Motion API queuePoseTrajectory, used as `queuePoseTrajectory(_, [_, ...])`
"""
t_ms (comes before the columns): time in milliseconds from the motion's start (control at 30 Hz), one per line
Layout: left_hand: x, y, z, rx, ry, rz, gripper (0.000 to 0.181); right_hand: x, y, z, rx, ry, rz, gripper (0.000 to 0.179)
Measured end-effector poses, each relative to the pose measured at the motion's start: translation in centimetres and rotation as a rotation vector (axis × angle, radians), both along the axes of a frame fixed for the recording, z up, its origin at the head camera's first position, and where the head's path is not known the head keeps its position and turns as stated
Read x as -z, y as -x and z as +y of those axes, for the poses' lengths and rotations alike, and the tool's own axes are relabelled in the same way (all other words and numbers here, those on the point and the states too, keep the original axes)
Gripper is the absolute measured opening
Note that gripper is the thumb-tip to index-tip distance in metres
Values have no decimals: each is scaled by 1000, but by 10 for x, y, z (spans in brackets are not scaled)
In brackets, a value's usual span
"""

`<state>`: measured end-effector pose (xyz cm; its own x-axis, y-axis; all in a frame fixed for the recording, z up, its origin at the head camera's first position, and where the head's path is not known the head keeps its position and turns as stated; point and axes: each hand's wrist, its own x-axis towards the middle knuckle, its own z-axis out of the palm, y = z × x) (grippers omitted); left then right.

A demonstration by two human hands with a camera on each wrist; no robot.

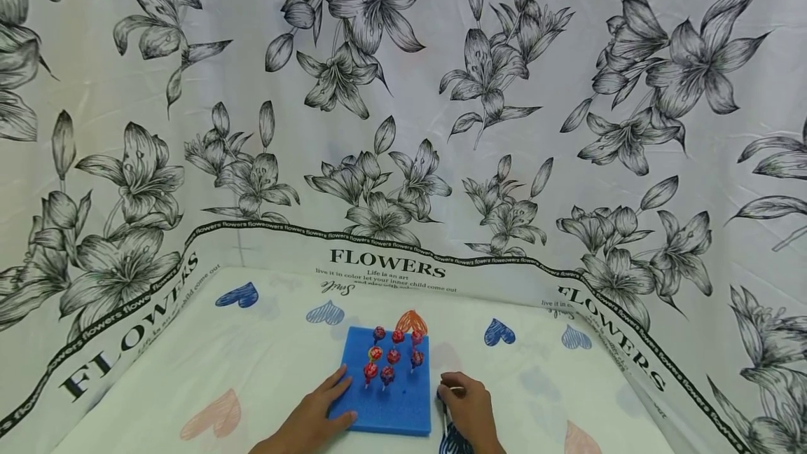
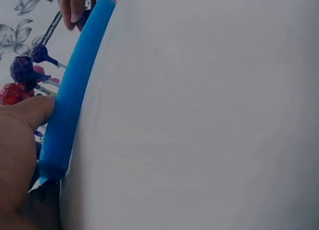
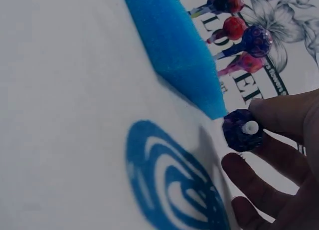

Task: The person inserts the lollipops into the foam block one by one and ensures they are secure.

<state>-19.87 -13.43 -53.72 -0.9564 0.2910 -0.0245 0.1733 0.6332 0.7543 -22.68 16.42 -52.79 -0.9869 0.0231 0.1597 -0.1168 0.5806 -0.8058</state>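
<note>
A blue foam board (image 1: 397, 405) lies on the white cloth, with several lollipops (image 1: 387, 374) in red, purple and mixed wrappers standing on their sticks in its far part. My left hand (image 1: 312, 415) rests on the board's left side, its fingers extended along the edge and the thumb (image 2: 37, 110) pressing the top face. Just right of the board, my right hand (image 1: 469, 408) pinches a dark purple lollipop (image 3: 237, 135) between thumb and fingers. Its white stick end points toward the right wrist camera. The pinched lollipop is apart from the board.
The cloth (image 1: 252, 370) carries printed hearts, including a blue one (image 3: 169, 180) beneath the right hand. Behind and at both sides stands a white curtain (image 1: 441, 230) printed with black lilies and lettering.
</note>
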Motion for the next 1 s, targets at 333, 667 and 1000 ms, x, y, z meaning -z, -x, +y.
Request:
queuePoseTrajectory(333, [2, 1, -1, -2, 9, 3, 79, -21, 1, 0, 114, 187, 156, 29])
queuePoseTrajectory(667, [1, 0, -1, 2, 31, 27, 78, -54, -6, -5, 32, 370, 241, 26])
queuePoseTrajectory(1000, [-1, -1, 0, -7, 26, 40, 77, -70, -9, -11, 3, 425, 245, 27])
